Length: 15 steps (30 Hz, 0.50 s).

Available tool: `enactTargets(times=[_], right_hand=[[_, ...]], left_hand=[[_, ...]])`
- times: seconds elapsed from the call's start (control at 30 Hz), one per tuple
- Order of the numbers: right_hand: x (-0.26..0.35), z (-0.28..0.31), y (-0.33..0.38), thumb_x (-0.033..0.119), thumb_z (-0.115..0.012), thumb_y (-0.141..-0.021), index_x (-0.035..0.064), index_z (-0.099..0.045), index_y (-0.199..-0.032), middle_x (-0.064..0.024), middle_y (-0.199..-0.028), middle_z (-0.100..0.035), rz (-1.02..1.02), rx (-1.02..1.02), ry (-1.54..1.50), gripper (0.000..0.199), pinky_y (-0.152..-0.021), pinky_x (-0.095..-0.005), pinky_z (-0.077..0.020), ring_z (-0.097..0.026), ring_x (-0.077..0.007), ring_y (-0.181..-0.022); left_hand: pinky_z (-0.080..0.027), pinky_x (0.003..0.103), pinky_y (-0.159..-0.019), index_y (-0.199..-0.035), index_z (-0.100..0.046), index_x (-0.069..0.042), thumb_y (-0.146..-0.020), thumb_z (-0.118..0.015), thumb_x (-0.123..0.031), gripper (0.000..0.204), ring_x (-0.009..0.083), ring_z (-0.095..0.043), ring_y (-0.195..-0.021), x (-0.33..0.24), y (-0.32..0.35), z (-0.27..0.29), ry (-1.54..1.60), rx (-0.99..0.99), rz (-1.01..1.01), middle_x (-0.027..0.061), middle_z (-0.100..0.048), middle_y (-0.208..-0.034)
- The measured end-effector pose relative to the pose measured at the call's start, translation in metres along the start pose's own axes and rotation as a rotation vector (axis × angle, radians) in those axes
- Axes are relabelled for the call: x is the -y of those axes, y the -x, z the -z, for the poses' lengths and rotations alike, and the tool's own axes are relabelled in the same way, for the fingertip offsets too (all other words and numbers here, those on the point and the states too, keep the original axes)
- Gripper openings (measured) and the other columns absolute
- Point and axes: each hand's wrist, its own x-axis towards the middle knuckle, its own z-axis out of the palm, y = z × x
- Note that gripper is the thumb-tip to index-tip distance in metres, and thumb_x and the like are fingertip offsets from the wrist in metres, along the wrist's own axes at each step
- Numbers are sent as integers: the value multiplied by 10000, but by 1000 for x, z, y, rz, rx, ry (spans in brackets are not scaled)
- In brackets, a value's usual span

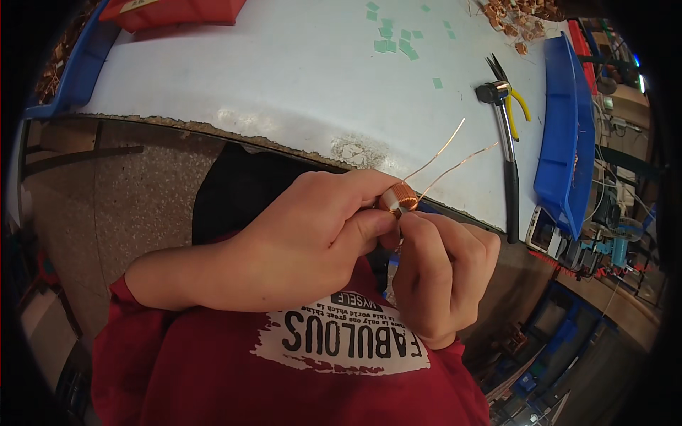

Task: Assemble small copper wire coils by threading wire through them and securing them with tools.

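Observation:
Between my hands, just off the table's front edge, is a small ring-shaped coil (402, 196) wound with copper wire. Two long wire ends rise from it and spread toward the upper right over the table. My left hand (312, 224) is closed round the coil, gripping it between thumb and fingers. Against the coil's near side, my right hand (444, 273) has its fingertips pinched together. Whatever those right fingertips hold is too small and covered to make out.
On the white table (284, 71) lie a hammer (509, 142), yellow-handled pliers (517, 106) and several green squares (387, 42). A blue bin (565, 135) stands right, a red bin (177, 13) far left, another blue bin (82, 71) beside it. Copper coils (508, 15) are heaped far right.

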Motion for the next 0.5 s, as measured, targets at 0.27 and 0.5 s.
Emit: enactTargets(times=[0.27,0.5], right_hand=[[-10,3,-5,-23,-662,-661,-81,-620,-992,-184,-951,-585,36,63,-101,339,-584,-248,-441,-493,-207,-692],[-19,12,-7,-33,-602,-721,-128,-565,-1048,-179,-914,-555,49,169,-129,342,-588,-258,-425,-447,-207,-642]], left_hand=[[-369,179,-545,-1100,-552,43,-860,-428,98,276,71,-451,-612,0,1,-13,-82,-141,-164,32,-580,-772],[-359,209,-484,-1046,-573,41,-810,-429,120,288,97,-451,-548,-4,-7,-22,-253,-195,-218,56,-585,-686]])
